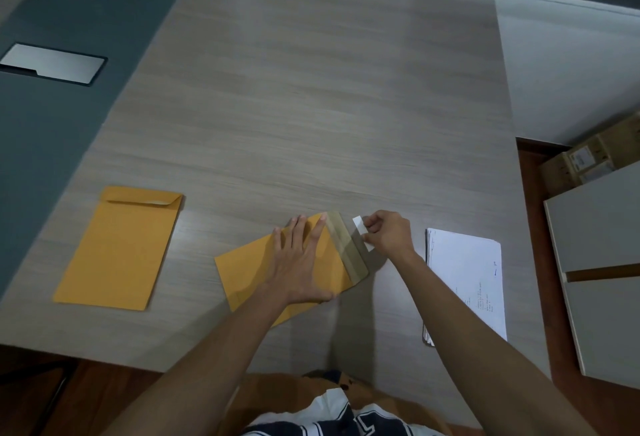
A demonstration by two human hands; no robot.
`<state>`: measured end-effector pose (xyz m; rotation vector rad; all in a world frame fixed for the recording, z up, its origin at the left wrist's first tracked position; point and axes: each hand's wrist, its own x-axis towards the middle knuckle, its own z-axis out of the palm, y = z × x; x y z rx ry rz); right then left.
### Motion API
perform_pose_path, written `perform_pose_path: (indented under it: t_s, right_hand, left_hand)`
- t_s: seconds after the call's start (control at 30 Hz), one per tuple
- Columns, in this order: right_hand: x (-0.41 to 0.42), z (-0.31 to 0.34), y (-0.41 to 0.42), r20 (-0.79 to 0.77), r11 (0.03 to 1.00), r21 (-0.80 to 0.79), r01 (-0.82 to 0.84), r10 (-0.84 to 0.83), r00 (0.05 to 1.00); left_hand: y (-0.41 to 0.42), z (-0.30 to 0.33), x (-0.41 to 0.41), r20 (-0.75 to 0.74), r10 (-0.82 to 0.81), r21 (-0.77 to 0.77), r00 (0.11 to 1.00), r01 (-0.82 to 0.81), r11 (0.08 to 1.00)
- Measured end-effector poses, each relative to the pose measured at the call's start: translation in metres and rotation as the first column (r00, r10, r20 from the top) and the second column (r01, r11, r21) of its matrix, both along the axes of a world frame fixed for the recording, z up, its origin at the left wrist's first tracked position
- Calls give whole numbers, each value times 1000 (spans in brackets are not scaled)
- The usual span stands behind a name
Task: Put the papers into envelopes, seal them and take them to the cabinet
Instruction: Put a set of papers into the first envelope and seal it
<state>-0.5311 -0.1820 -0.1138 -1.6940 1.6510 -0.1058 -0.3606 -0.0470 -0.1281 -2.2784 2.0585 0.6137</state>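
Fingers (367, 228) pinching white strip (360, 224), flat envelope (249, 273)

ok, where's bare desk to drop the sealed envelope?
Free: the whole far half of the desk, and the gap between the left envelope and the centre envelope. Crowded: the strip between the right hand peeling the white strip and the paper stack. The left hand pins the centre envelope.

Your working envelope (252, 273) lies tilted on the table, flap open toward 2 o'clock, white strip (362, 233) partly peeled. A second yellow envelope (117, 248) lies flat at 9 o'clock, flap folded. The white papers (465, 283) are stacked at 3 o'clock.
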Motion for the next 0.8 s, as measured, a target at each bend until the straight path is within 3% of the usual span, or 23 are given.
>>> perform_pose_path:
  t_s: [0.13,0.4,0.53,0.8]
  right_hand:
    - [4,-1,-19,15,999,-10,-32,33,999]
    - [25,3,-58,-39,983,-180,-38,31,999]
    - [19,7,-36,-4,966,-250,-64,66,998]
    - [1,-12,19,2,973,-205,-105,108,994]
  left_hand:
    - [-1,-6,1,19,30,-17,999,-30,999]
    - [-7,-8,2,75,167,-53,983,-163,985]
    - [-6,-4,3,117,189,-78,975,-181,980]
    - [14,-2,2,122,193,-96,974,-182,979]
